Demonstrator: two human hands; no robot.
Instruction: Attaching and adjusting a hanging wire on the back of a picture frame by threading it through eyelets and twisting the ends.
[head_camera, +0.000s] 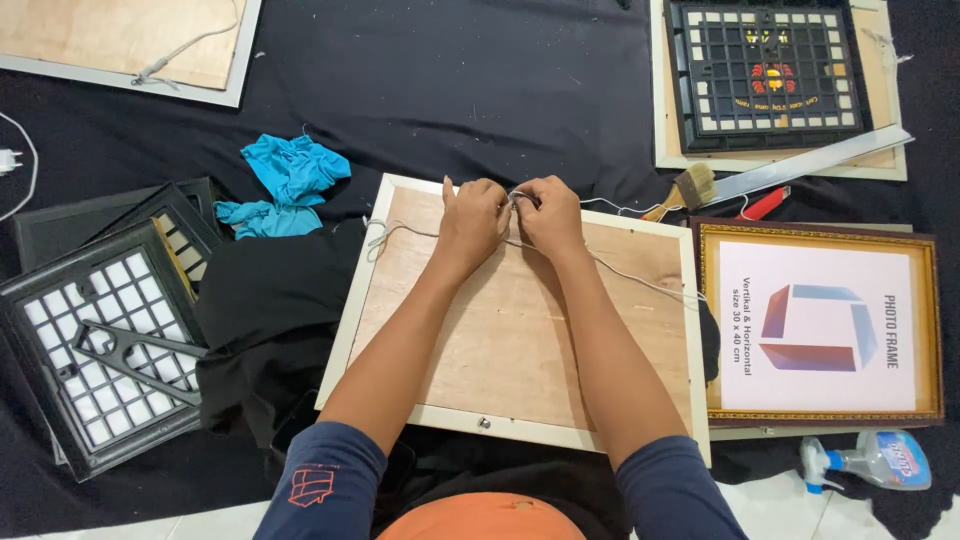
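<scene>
Hands meet at the top middle of the picture: your left hand (470, 222) and your right hand (552, 218) sit knuckle to knuckle on the upper edge of the white-rimmed picture frame lying face down with its plywood back up (520, 340). Fingers of both hands are curled tight and pinch the thin grey hanging cord (640, 282) between their tips, right where the two hands touch.

From that pinch the cord runs two ways. One end goes left to the frame's upper left corner, where it seems fixed. The other slants down and right across the plywood to the right rim. Judging by this, the cord looks anchored at both sides already, and what you have in hand is the tie or tightening at the middle; the knot itself is hidden under your fingertips, so you cannot tell whether it is closed. The slack on the right length suggests some pulling-up is left.

Around you on the black cloth: a crumpled turquoise rag (285, 180) at upper left, a black grid-patterned frame with white squares (95, 350) at far left, a gold-edged brown frame with a printed insert (818, 322) at right, a wooden-handled paintbrush (685, 190) just above it, and a clear spray bottle (875, 462) at lower right.
</scene>
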